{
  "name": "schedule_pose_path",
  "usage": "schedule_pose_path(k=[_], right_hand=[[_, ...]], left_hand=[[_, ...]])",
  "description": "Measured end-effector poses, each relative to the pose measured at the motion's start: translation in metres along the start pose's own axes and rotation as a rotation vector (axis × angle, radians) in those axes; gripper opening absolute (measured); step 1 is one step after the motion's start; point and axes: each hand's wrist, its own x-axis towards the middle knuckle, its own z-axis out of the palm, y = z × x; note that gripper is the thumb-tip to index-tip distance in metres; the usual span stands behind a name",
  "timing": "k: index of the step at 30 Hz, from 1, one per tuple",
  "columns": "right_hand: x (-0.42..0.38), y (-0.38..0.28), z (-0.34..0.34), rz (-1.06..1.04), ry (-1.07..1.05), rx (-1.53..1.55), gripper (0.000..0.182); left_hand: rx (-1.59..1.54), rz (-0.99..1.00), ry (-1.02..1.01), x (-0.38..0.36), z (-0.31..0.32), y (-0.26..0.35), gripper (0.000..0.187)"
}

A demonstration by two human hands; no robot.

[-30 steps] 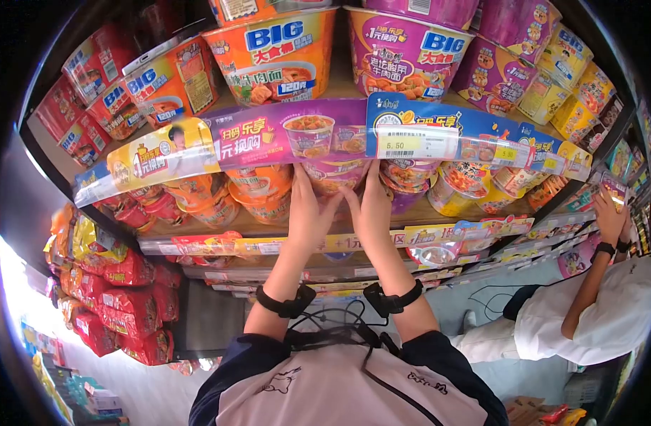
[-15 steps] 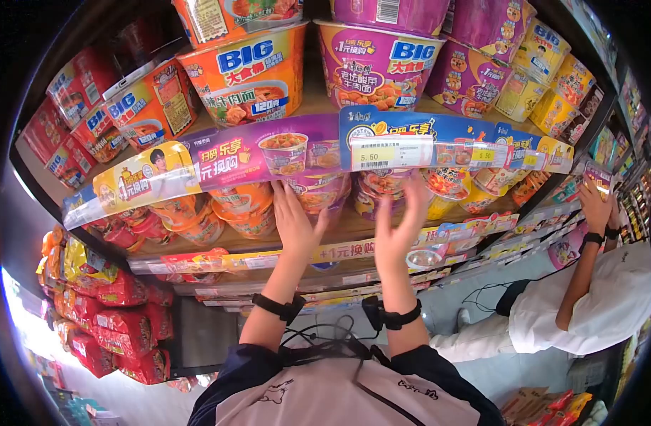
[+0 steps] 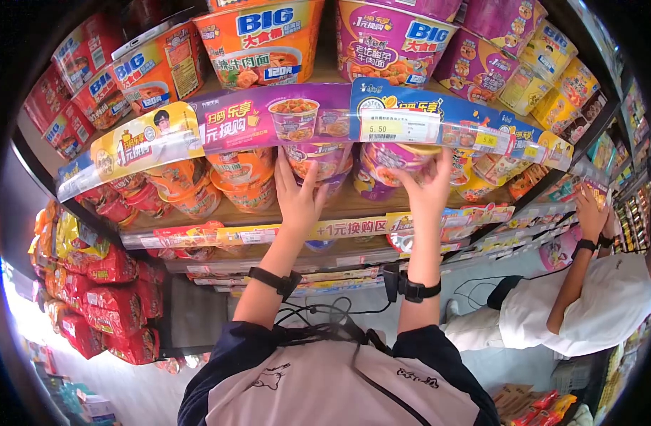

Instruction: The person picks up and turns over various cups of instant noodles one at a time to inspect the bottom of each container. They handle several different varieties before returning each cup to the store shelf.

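On the shelf below the price strip, my right hand [image 3: 426,188] is around a purple instant noodle cup [image 3: 393,157], thumb at its left and fingers at its right. The cup's top edge is partly behind the strip. To the left, my left hand [image 3: 297,199] touches the front of another purple noodle bowl [image 3: 329,157]; its fingers are stretched and apart. Orange noodle bowls [image 3: 243,168] stand just left of this hand.
A curved promotional price strip [image 3: 254,121] runs above both hands. Larger orange [image 3: 261,50] and purple noodle tubs [image 3: 389,46] fill the upper shelf. Red noodle packs [image 3: 116,305] are stacked at left. Another person in a white shirt [image 3: 581,305] handles a package at right.
My right hand has moved right and up and closed around a purple noodle cup. My left hand has shifted slightly up and right, its fingers on the bowl. The view has moved a little.
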Motion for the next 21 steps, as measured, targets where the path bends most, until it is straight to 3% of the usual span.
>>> schedule_pose_path(k=[3,9,12,14,16,17,20,21], right_hand=[[-0.01,-0.02,-0.025,0.111,-0.076,0.115,0.094],[-0.036,-0.026,-0.073,0.121,-0.214,0.319,0.102],[-0.047,-0.029,-0.078,0.198,-0.195,0.372,0.107],[-0.054,-0.034,-0.079,0.3,-0.231,0.412,0.108],[-0.062,-0.038,-0.074,0.355,-0.274,0.39,0.102],[-0.07,-0.035,-0.074,0.412,-0.295,0.4,0.099],[-0.074,-0.04,-0.073,0.454,-0.318,0.217,0.063],[-0.073,-0.055,-0.072,0.46,-0.324,0.215,0.056]], left_hand=[[-0.005,-0.008,-0.016,-0.002,0.001,-0.002,0.064],[-0.059,-0.11,0.002,0.004,-0.012,0.016,0.068],[-0.18,0.11,0.094,0.0,-0.022,0.034,0.07],[-0.268,0.229,0.027,-0.004,-0.032,0.046,0.068],[-0.319,0.33,-0.076,-0.011,-0.044,0.055,0.068],[-0.424,0.283,-0.076,-0.013,-0.046,0.058,0.063],[-0.354,0.269,-0.225,0.004,-0.077,0.065,0.065],[-0.472,0.181,-0.272,0.023,-0.089,0.079,0.072]])
